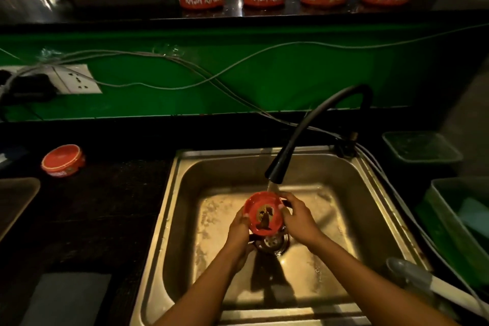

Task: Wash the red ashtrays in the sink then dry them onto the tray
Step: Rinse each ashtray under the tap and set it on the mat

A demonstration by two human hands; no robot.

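Gripping the wet red ashtray (pixel 263 214) by its rim in both hands (pixel 239 225) (pixel 299 217) under the tap (pixel 275 172), risked slipping into the sink (pixel 169 219).

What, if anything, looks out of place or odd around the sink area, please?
One red ashtray lies upside down on the dark counter left of the sink, apart from the four upright on the upper ledge. Loose cables trail across the green wall down toward the running faucet.

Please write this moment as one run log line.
rinsing | both hands: left hand, right hand hold ashtray | under faucet | over sink
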